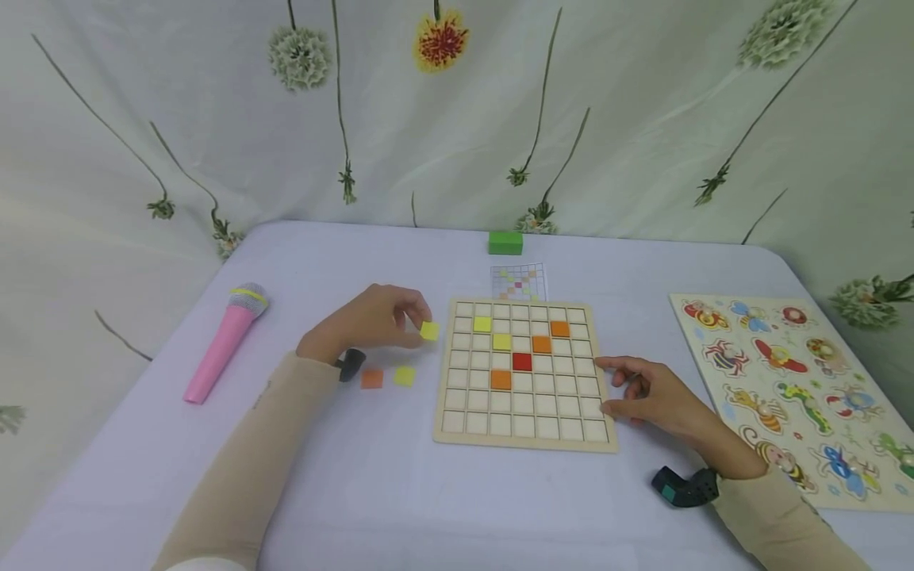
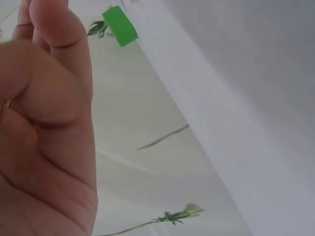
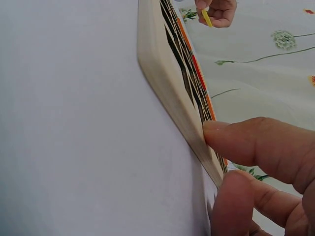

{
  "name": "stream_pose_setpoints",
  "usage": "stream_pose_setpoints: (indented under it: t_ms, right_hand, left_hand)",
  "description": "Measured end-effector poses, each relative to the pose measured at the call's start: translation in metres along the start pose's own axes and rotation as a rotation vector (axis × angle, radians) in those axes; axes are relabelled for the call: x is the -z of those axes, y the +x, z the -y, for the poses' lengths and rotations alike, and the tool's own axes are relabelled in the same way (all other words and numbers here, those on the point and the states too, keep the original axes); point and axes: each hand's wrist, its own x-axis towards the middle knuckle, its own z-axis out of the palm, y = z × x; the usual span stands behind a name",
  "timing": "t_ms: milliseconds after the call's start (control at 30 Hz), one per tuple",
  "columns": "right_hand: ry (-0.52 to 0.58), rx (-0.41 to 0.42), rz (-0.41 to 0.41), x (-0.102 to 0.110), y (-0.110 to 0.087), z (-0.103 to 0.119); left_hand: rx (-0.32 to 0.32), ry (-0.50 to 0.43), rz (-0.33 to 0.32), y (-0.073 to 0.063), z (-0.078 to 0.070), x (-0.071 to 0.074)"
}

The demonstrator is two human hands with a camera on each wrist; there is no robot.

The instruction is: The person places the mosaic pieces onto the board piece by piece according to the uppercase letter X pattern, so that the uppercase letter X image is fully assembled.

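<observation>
My left hand [image 1: 389, 316] pinches a small yellow square tile [image 1: 429, 331] just left of a wooden grid board [image 1: 524, 445]; the right wrist view shows this tile [image 3: 207, 18] edge-on. Yellow, orange and red tiles sit in several of the board's cells, the red tile [image 1: 522, 362] near its middle. With thumb and a fingertip, my right hand [image 1: 660, 396] touches the board's right edge, its other fingers bent. Below the left hand, an orange tile [image 1: 372, 378] and a yellow tile [image 1: 405, 376] lie on the table. The left wrist view does not show the held tile.
A pattern card [image 1: 519, 282] lies behind the board, and a green block [image 1: 505, 243] stands beyond it. At the left is a pink toy microphone [image 1: 223, 345]. An insect puzzle board [image 1: 807, 468] lies at the right, near the right forearm.
</observation>
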Motion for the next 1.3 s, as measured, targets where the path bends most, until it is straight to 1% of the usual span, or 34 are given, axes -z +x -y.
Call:
stream_pose_setpoints:
  t_ms: [267, 333, 467, 533, 700, 900, 967, 1167, 1300]
  right_hand:
    - [-0.005, 0.003, -0.002, -0.001, 0.0, 0.001]
    - [-0.007, -0.001, -0.004, -0.001, -0.001, 0.001]
    - [-0.006, -0.006, -0.005, -0.001, -0.001, 0.001]
    - [-0.003, -0.006, -0.003, -0.001, -0.001, 0.001]
    - [0.003, -0.002, 0.002, -0.001, 0.0, 0.001]
    - [-0.007, -0.007, 0.004, 0.0, 0.0, 0.001]
    - [-0.007, -0.007, 0.003, 0.0, 0.0, 0.001]
    - [0.0, -0.004, -0.004, 0.0, 0.0, 0.001]
    - [-0.002, -0.006, -0.001, 0.0, 0.0, 0.002]
  left_hand:
    - [-0.135, -0.011, -0.025, 0.003, -0.024, -0.015]
    - [-0.16, 0.005, -0.029, 0.004, -0.032, -0.019]
    - [-0.18, 0.061, -0.021, 0.008, -0.049, -0.025]
    - [-0.202, 0.089, -0.014, 0.009, -0.056, -0.028]
    - [-0.256, 0.13, 0.012, 0.017, -0.068, -0.036]
    - [-0.269, 0.172, 0.065, 0.025, -0.082, -0.048]
    - [-0.261, 0.187, 0.083, 0.027, -0.088, -0.053]
    - [-0.23, 0.276, 0.119, 0.035, -0.102, -0.067]
    - [-0.205, 0.289, 0.129, 0.039, -0.109, -0.075]
